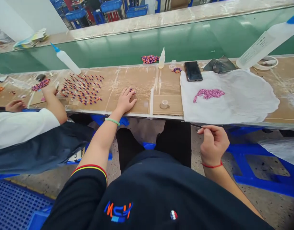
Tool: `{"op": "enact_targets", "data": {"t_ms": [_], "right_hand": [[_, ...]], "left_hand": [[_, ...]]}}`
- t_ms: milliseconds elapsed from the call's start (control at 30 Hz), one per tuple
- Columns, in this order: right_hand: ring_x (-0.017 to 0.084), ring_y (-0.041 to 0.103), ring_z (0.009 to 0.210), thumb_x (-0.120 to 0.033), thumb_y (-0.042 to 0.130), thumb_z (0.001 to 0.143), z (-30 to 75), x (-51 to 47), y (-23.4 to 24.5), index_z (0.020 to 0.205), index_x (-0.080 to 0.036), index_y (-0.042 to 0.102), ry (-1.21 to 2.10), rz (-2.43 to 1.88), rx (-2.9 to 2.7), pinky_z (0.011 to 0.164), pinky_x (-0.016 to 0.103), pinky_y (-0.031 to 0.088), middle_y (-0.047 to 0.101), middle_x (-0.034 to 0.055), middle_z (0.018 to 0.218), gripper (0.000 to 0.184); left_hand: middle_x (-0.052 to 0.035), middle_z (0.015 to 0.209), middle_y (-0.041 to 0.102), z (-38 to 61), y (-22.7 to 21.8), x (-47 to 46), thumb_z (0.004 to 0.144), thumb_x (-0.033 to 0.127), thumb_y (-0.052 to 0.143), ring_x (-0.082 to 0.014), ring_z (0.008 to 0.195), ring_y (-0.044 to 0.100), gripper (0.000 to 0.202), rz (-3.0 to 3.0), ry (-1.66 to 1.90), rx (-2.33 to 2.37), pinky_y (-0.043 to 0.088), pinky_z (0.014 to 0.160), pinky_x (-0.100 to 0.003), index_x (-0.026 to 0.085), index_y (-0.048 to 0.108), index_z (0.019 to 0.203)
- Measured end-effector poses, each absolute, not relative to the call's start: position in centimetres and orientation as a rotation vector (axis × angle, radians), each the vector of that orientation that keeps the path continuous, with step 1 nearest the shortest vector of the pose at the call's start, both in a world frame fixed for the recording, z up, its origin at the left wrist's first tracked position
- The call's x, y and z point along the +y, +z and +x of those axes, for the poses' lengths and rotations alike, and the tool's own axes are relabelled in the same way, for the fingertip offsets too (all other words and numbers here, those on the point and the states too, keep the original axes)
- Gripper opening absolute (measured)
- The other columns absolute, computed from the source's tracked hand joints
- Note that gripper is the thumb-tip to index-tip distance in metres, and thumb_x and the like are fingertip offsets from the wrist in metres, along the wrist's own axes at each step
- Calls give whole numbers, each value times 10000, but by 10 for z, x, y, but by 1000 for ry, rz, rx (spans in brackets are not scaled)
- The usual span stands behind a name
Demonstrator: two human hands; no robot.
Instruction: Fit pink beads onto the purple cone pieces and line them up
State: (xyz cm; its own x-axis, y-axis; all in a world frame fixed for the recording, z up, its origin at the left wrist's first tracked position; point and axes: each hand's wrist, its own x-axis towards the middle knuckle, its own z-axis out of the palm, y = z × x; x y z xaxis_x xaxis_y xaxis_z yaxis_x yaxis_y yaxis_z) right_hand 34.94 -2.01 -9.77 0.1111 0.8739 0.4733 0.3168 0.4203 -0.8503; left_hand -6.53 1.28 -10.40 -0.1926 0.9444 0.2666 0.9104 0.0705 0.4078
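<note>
My left hand (125, 101) lies on the cardboard-covered bench, fingers stretched out and thumb apart. Its fingertips touch a small cluster of orange and purple pieces (132, 91), partly hidden under them. Below the bench edge, at the right, my right hand (214, 143) is closed in a pinch. A thin, dark, needle-like thing (196, 126) sticks out leftward from its fingertips; its exact kind is too small to make out. Pink bead-like pieces (210, 93) lie on a white cloth (242, 105). Between my hands sits a small tape roll (164, 104).
A phone (193, 71) rests at the cloth's edge. Along the back stand a small dropper bottle (162, 59) and large glue bottles (68, 62) (266, 44). Rows of orange-purple pieces (83, 88) lie left, near a co-worker's arm (54, 105). A blue stool (242, 169) stands right.
</note>
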Motion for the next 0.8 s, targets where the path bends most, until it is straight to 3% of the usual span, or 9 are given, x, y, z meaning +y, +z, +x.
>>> {"op": "enact_targets", "data": {"t_ms": [367, 633, 800], "right_hand": [[179, 597, 650, -296, 568, 843, 369, -26, -112, 810, -202, 650, 820, -1121, -1406, 689, 332, 478, 623, -4, 680, 129], [180, 599, 655, -306, 569, 833, 378, -23, -117, 808, -197, 650, 849, -1115, -1417, 705, 333, 481, 626, -1, 675, 138], [182, 604, 641, -301, 575, 821, 384, -20, -117, 794, -185, 649, 805, -1093, -1469, 688, 331, 486, 632, 26, 664, 140]], "left_hand": [[-100, 1674, 278, -48, -102, -16, 937, 464, 496, -310, 1553, 208, 636, 1904, 461, 2439, 167, 1274, -490, 178, 455, 1504], [-122, 1659, 308, -42, -113, -30, 918, 474, 528, -327, 1552, 214, 648, 1853, 553, 2472, 169, 1257, -538, 182, 462, 1493], [-134, 1646, 333, -29, -121, -62, 940, 453, 515, -289, 1540, 262, 602, 1868, 898, 2467, 192, 1263, -472, 188, 452, 1478]]}}
